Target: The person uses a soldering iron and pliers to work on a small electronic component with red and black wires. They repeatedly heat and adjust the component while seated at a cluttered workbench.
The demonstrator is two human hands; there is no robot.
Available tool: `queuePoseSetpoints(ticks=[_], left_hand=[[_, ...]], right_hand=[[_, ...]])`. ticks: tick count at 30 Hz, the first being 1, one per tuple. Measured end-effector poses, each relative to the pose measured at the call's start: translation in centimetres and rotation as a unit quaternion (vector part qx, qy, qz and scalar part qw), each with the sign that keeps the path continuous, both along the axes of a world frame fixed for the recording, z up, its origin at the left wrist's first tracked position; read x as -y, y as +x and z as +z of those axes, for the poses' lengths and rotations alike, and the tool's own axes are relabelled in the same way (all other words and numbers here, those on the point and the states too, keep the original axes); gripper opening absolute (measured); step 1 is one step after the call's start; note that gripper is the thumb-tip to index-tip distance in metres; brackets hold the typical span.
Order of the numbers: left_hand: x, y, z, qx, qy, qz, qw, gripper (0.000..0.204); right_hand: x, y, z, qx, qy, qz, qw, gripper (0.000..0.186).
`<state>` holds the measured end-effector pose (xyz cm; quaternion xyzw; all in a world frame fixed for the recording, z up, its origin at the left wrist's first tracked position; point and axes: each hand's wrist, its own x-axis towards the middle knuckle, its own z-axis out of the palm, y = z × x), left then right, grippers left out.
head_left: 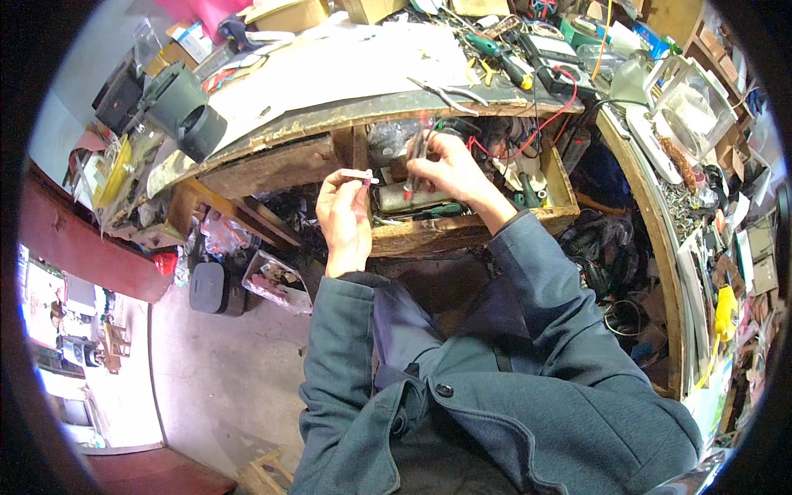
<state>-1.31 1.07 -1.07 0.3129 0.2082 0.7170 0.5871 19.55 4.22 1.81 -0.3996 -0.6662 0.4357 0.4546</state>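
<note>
The scene is viewed from head height through a wide fisheye lens, aimed steeply down; the hands (346,221) are caught close by, the desk (342,73) at twelve o'clock, the floor (227,363) at eight.

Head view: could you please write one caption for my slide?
At an open drawer, the left hand holds a small white piece and the right hand a blurred dark object.

Drawer (462,235): rough bare wood. Jacket (528,404): matt woven cloth. Pliers (444,91): smooth metal, from where I stand. Dark bin (175,95): matt plastic. Small white piece (360,174): smooth, looks plastic. Clear box (720,96): glossy plastic.
</note>
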Motion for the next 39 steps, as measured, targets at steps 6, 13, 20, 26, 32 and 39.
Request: queuePoseSetpoints(ticks=[6,13,20,26,32,39], left_hand=[[0.3,-0.3,0.0,0.019,0.000,-0.018,1.000,0.017],[0.3,-0.8,-0.4,0.024,0.023,-0.050,0.998,0.018],[0.6,-0.2,0.1,0.006,0.002,-0.037,0.999,0.012],[0.5,-0.2,-0.1,0.004,0.005,-0.048,0.999,0.014],[0.7,-0.2,-0.1,0.010,0.006,-0.047,0.999,0.009],[0.7,-0.2,-0.3,0.003,0.025,-0.039,0.999,0.018]], right_hand=[[0.0,0.6,1.4,-0.354,-0.103,0.041,0.928,0.012],[0.7,0.1,2.2,-0.366,-0.163,0.030,0.916,0.018],[-0.1,0.5,1.1,-0.363,-0.188,0.036,0.912,0.012],[0.7,0.0,1.6,-0.315,-0.158,0.016,0.936,0.015],[0.6,-0.4,1.4,-0.315,-0.134,0.013,0.939,0.015],[0.4,-0.4,1.0,-0.334,-0.146,0.015,0.931,0.014]])
